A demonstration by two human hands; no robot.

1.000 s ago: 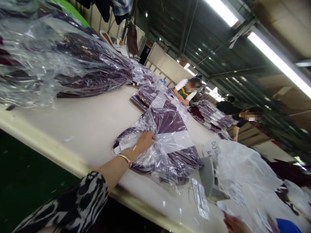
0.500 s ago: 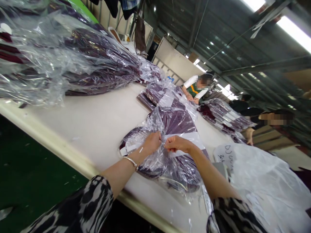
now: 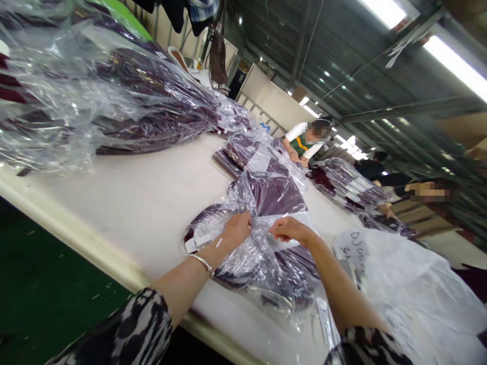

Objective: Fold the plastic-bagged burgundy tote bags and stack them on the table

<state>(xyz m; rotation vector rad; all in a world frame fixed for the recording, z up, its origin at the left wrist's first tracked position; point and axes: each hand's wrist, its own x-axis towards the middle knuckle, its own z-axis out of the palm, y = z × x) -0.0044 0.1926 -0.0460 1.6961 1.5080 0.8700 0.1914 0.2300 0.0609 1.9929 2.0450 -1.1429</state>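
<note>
A dark purple folded garment in a clear plastic bag [image 3: 266, 243] lies on the white table [image 3: 144, 203] in front of me. My left hand [image 3: 238, 229], with a silver bracelet on its wrist, pinches the bag's crinkled plastic near the middle. My right hand [image 3: 289, 229] grips the same plastic just to the right, fingers closed on it. A white paper band [image 3: 283, 223] crosses the garment under the film.
A tall heap of bagged purple garments [image 3: 114, 101] fills the table's far left. More bagged stacks [image 3: 342, 185] lie further along. A pile of empty clear bags [image 3: 411, 284] sits at my right. Two other people work at the table's far end.
My right hand came up from the lower right and took hold of the bag beside my left hand. The left hand has stayed on the bag.
</note>
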